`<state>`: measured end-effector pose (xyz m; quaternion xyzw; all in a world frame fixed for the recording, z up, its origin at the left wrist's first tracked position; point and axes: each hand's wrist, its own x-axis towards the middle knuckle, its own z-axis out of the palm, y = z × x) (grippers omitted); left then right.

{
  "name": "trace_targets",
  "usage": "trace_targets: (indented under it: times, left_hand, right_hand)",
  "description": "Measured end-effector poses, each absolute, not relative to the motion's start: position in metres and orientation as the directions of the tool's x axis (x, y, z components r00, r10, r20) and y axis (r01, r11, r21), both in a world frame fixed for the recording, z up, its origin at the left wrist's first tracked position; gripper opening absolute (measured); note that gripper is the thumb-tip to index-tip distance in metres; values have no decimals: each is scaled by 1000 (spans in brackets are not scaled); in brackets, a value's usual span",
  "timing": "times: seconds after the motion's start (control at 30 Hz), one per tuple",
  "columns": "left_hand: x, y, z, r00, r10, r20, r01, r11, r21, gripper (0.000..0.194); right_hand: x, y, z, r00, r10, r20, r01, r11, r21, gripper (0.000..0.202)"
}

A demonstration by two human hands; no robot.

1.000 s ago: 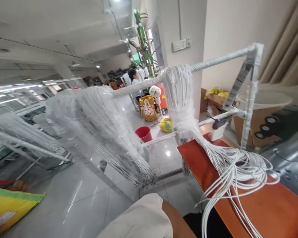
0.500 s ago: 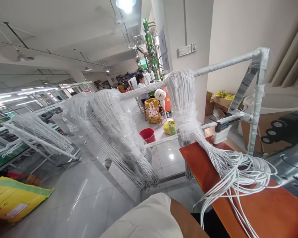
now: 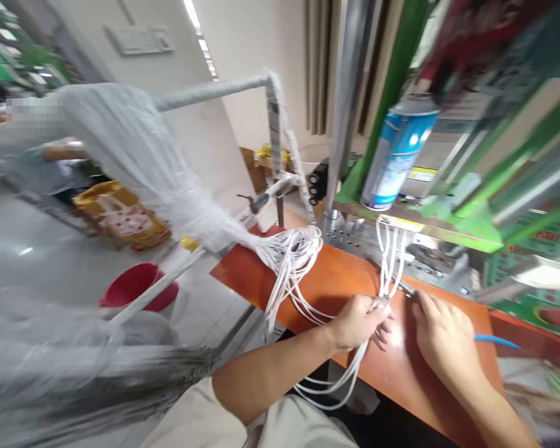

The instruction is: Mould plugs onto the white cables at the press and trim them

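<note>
My left hand [image 3: 361, 323] is closed on several white cables [image 3: 392, 258] above the orange board [image 3: 336, 280]. Their upper ends rise toward the green-framed machine [image 3: 476, 233], and the lower lengths loop below the board's front edge. To the right, my right hand [image 3: 441, 330] is curled over the board, fingertips at a thin metal tool [image 3: 404, 285] lying near the machine. A blue stick [image 3: 497, 340] pokes out beside this hand. A coiled bundle of white cables [image 3: 296, 249] rests on the board's left part.
On the machine's ledge stands a blue spray can [image 3: 399, 155]. A wrapped rack [image 3: 214, 92] with plastic-covered cable bundles is at left, near a red bucket [image 3: 133, 287] on the floor. Behind the rack, a person's arm shows beside a yellow bag [image 3: 121, 211].
The view has swung right toward the machine. Both my hands have come into view at the board, the left one holding cables.
</note>
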<state>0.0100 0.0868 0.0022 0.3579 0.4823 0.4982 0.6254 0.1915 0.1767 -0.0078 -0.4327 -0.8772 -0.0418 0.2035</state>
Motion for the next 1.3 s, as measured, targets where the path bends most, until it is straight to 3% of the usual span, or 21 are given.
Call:
trace_targets:
  times: [0.1, 0.27, 0.37, 0.47, 0.57, 0.63, 0.77, 0.97, 1.2, 1.3]
  left_hand:
    - [26, 93, 1, 110, 969, -220, -340, 245, 908, 51]
    - [20, 86, 7, 66, 984, -163, -124, 170, 978, 43]
    - [23, 83, 12, 139, 972, -189, -46, 197, 979, 46]
    - [29, 83, 18, 258, 921, -291, 55, 287, 956, 48]
    - [33, 86, 24, 356, 870, -341, 92, 331, 939, 45]
    - [37, 90, 28, 424, 826, -373, 118, 357, 926, 44]
    - [48, 98, 30, 520, 758, -394, 151, 372, 916, 42]
    - [63, 105, 29, 574, 710, -409, 210, 355, 911, 40]
    - [62, 104, 35, 564, 708, -425, 313, 293, 903, 42]
    - [61, 102, 35, 567, 709, -420, 251, 337, 908, 48]
  right_hand:
    - [216, 171, -2, -449, 833, 322, 883, 468, 21, 31]
    - [210, 158, 18, -429, 855, 292, 899, 435, 46, 31]
    - [230, 125, 24, -364, 900, 240, 924, 382, -33, 28]
    - [254, 90, 18, -326, 922, 210, 895, 373, -246, 27]
    - [267, 70, 5, -334, 899, 282, 793, 430, -432, 37]
    - [268, 67, -4, -290, 900, 324, 763, 422, -489, 39]
    - [265, 66, -17, -196, 909, 369, 755, 380, -535, 36]
    - [263, 64, -20, -189, 912, 364, 749, 374, -548, 38]
    - [265, 65, -18, -163, 915, 370, 712, 369, -598, 36]
    - [264, 65, -18, -147, 917, 371, 701, 361, -615, 36]
